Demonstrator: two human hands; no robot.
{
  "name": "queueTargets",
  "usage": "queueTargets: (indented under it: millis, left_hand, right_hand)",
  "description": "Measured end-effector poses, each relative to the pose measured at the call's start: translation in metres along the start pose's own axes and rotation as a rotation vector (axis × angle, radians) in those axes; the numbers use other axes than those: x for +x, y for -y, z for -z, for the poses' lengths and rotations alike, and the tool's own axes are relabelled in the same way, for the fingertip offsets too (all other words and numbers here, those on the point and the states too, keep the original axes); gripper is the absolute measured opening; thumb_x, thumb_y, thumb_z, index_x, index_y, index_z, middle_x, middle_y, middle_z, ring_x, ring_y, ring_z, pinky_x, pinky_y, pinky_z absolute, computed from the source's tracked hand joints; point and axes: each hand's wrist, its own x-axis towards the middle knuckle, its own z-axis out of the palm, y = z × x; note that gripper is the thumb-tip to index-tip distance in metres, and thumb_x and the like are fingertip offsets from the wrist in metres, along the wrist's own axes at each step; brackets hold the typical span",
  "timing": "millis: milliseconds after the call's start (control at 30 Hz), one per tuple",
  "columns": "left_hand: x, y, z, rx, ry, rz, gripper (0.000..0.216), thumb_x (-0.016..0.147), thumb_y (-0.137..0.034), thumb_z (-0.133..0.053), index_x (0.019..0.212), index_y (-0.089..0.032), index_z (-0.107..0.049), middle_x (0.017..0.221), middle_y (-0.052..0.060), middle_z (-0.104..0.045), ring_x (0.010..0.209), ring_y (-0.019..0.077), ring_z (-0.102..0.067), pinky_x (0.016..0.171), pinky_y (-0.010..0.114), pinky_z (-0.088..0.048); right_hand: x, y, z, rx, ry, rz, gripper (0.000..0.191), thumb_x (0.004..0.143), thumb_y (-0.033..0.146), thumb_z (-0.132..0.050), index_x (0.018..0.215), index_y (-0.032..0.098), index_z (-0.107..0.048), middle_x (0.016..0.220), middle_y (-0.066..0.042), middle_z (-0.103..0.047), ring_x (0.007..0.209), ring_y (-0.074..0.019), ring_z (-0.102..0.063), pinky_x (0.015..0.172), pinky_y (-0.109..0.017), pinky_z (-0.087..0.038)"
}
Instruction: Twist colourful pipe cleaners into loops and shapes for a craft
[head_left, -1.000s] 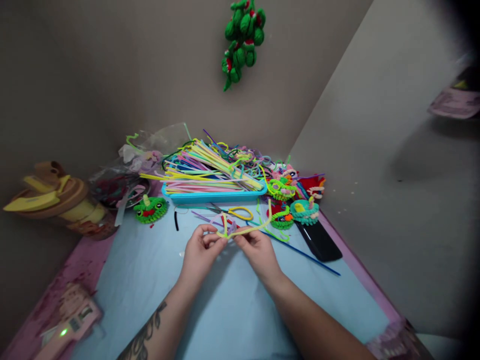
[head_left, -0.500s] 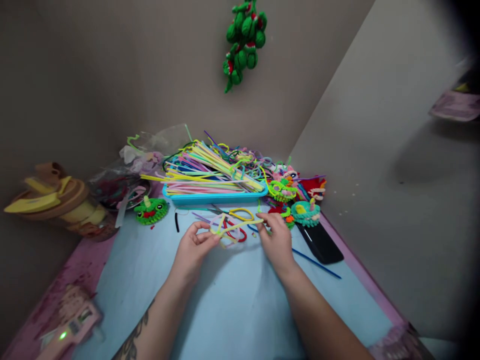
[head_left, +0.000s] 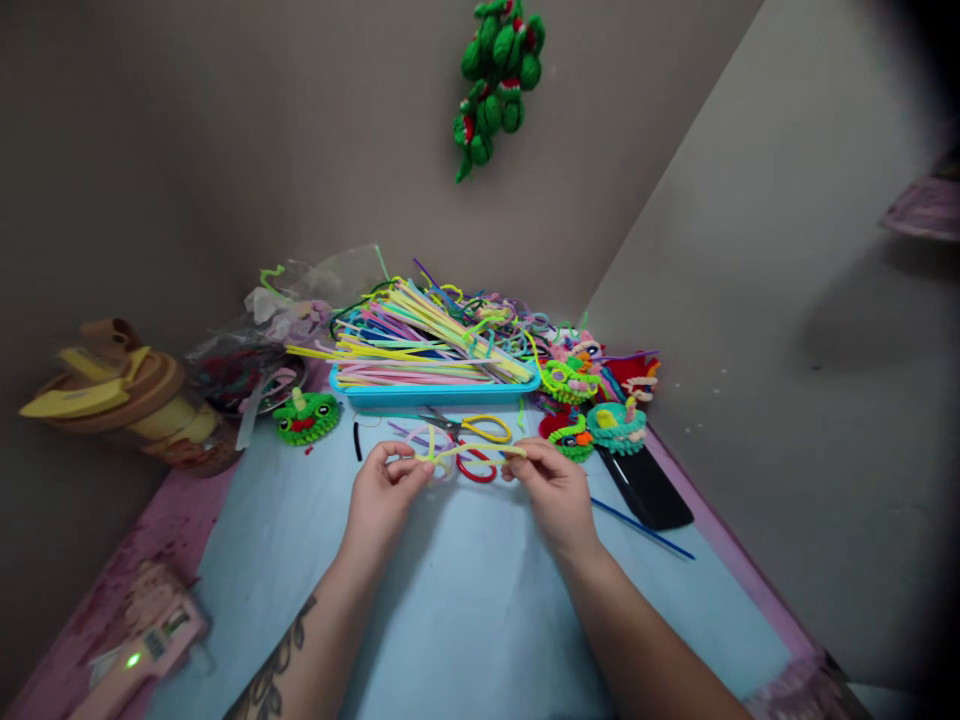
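My left hand (head_left: 390,490) pinches a bent frame of pale yellow and lilac pipe cleaners (head_left: 432,440), held up above the table. A yellow pipe cleaner strand (head_left: 480,449) runs from it across to my right hand (head_left: 551,485), whose thumb and fingers are closed on the strand's free end. Scissors (head_left: 486,428) with one yellow and one red handle lie just behind the strand, partly covered by it. A short black pipe cleaner piece (head_left: 357,441) rests left of my left hand.
Behind stands a blue tray (head_left: 450,396) heaped with pipe cleaners. A green creature figure (head_left: 306,418) sits left, a turquoise one (head_left: 616,428) right, by a black phone (head_left: 649,490). A blue pipe cleaner (head_left: 643,529), a glue gun (head_left: 146,650) and a lidded cup (head_left: 161,420) flank the sheet.
The frame has tilted in my left hand, and its yellow strand now runs nearly level. My right fingers have closed further round the strand's end. The view has shifted slightly.
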Motion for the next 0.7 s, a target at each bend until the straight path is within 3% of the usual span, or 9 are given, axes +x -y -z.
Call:
queueTargets:
  millis: [133,267,500,700]
  left_hand:
    - [0.0,-0.001,0.001,-0.012,0.079,0.025,0.043,0.058,-0.032,-0.077,0.085,-0.019,-0.046,0.06,-0.003,-0.066,0.055,0.0105,-0.059,0.057,0.02,-0.04]
    - [-0.001,-0.003,-0.001,-0.016,0.181,0.044,0.043,0.057,-0.033,-0.078,0.084,-0.019,-0.046,0.059,-0.004,-0.064,0.053,0.0095,-0.057,0.056,0.02,-0.038]
    - [-0.004,-0.005,-0.005,-0.027,0.294,0.032,0.044,0.056,-0.033,-0.079,0.083,-0.02,-0.046,0.063,-0.002,-0.065,0.053,0.0089,-0.055,0.052,0.019,-0.035]
    - [-0.004,-0.006,-0.004,-0.035,0.309,0.035,0.045,0.055,-0.032,-0.08,0.083,-0.02,-0.048,0.061,-0.003,-0.064,0.052,0.0083,-0.054,0.052,0.018,-0.035]
  right_hand:
    - [0.0,-0.006,-0.004,0.3,-0.005,-0.14,0.006,0.074,0.026,-0.067,0.077,0.023,-0.071,0.07,0.0,-0.06,0.058,-0.0123,-0.056,0.059,-0.028,-0.046]
    - [0.005,-0.007,-0.003,0.427,-0.013,-0.312,0.015,0.066,0.032,-0.073,0.074,0.02,-0.07,0.06,0.0,-0.06,0.054,-0.0122,-0.056,0.053,-0.027,-0.046]
    - [0.006,-0.008,-0.007,0.488,0.006,-0.52,0.024,0.06,0.031,-0.077,0.068,0.018,-0.058,0.056,0.003,-0.059,0.049,-0.0089,-0.053,0.046,-0.02,-0.042]
    - [0.003,-0.01,-0.011,0.393,-0.018,-0.489,0.026,0.06,0.027,-0.075,0.066,0.019,-0.051,0.047,0.006,-0.054,0.039,-0.0065,-0.044,0.036,-0.016,-0.029]
